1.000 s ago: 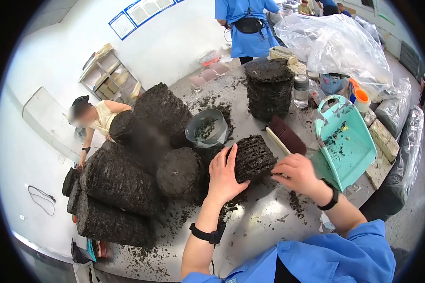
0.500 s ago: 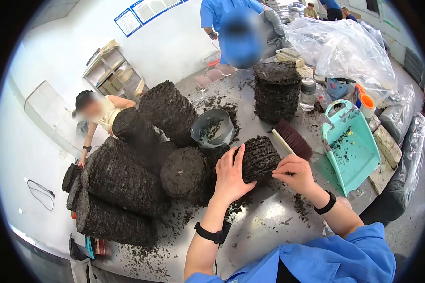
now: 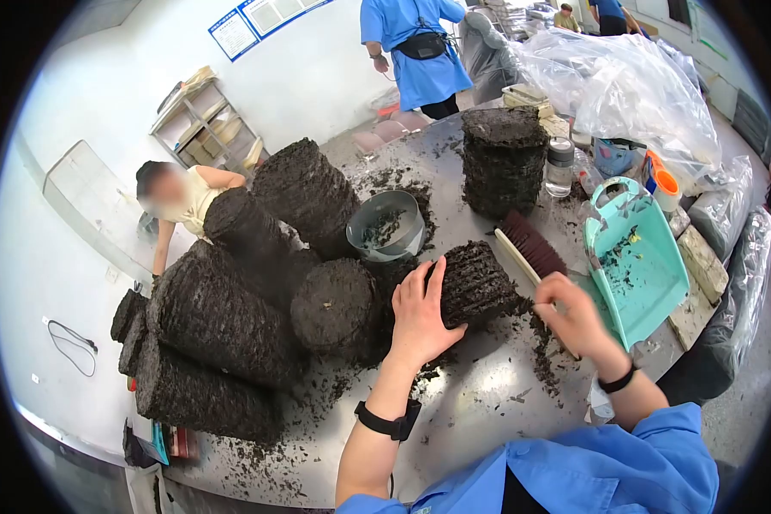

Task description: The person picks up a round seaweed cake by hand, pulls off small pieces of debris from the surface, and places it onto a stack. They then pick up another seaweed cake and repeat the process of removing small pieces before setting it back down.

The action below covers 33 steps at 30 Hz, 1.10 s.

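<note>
My left hand (image 3: 421, 319) rests on the left side of a dark, ridged roll (image 3: 477, 284), with its fingers spread and stretched out. To the right of the roll, apart from it, is my right hand (image 3: 574, 319), slightly blurred, its fingers curled together above the wooden handle of a brush (image 3: 531, 245). What these fingers hold, if anything, cannot be made out. The brush has dark red bristles and lies beside the roll. Dark crumbs (image 3: 543, 367) are scattered on the metal table (image 3: 480, 411) under and around my hands.
Large dark rolls (image 3: 223, 321) are piled at left. Behind my hands stand a grey round container (image 3: 385, 224) and an upright roll (image 3: 504, 163). A jar (image 3: 559, 168) and teal dustpan (image 3: 638, 270) are at right. One person (image 3: 180, 197) leans at left; another (image 3: 415, 51) stands behind.
My right hand has moved right, away from the roll's end and over the brush handle. My left hand stays on the roll. The standing person in blue has turned away and straightened.
</note>
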{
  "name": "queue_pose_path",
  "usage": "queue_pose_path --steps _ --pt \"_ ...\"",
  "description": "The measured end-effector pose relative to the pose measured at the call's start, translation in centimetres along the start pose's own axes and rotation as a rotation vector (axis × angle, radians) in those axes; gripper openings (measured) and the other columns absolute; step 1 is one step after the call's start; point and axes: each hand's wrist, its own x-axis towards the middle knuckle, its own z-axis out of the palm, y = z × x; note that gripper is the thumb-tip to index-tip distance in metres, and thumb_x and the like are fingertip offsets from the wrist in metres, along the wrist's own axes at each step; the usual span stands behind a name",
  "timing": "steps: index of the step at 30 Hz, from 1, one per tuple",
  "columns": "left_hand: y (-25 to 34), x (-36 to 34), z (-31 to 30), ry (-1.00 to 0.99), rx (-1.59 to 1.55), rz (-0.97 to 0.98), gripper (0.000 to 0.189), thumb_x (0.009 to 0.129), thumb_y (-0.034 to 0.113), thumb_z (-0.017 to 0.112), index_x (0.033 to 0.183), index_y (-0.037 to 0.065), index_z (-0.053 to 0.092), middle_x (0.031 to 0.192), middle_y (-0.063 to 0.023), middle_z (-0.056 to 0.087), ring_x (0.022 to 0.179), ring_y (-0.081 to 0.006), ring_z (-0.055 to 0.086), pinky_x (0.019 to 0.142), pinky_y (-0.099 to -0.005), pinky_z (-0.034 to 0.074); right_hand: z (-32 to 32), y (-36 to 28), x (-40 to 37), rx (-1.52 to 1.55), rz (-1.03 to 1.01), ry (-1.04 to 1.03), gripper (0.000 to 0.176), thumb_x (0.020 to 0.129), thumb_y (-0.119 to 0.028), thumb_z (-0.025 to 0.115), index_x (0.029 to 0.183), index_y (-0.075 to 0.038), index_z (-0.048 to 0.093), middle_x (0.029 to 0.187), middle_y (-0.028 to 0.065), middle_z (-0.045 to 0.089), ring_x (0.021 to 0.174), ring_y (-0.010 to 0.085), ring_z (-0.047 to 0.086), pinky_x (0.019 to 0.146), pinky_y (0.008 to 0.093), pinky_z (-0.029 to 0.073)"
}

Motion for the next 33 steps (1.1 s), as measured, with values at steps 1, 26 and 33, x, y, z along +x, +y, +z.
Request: queue_pose_path --steps 1,26,33 --pt "0.0 -0.2 0.0 -0.003 0.0 -0.001 0.111 0.061 0.026 0.084 0.151 0.014 0.02 0.142 -0.0147 0.032 0.134 -0.0344 0.031 0.112 -0.048 0.024 -2.8 0.7 -0.8 0.188 0.158 -0.123 0.008 0.083 -0.008 0.066 0.083 -0.004 0.058 0.085 0.0061 0.061 0.079 0.0167 0.061 0.069 0.0308 0.049" --pt "4.0 -16.9 5.2 0.112 -0.145 0.207 0.058 0.081 0.03 0.068 0.132 0.008 0.05 0.143 -0.0107 0.043 0.137 -0.0316 0.034 0.113 -0.0585 0.017 3.0 -0.4 -0.3 -0.296 -0.489 -0.575 0.01 0.074 -0.015 0.07 0.082 -0.01 0.066 0.079 0.0017 0.059 0.078 0.0229 0.061 0.068 0.036 0.05" --pt "1.4 -15.5 6.4 0.044 -0.284 0.108 0.059 0.081 0.031 0.066 0.133 0.008 0.052 0.144 -0.0134 0.042 0.139 -0.0378 0.03 0.112 -0.0556 0.024 4.3 0.2 1.3 -0.387 -0.449 -0.814 0.008 0.076 -0.018 0.067 0.079 -0.01 0.066 0.077 0.0028 0.057 0.08 0.0238 0.061 0.067 0.0371 0.051"
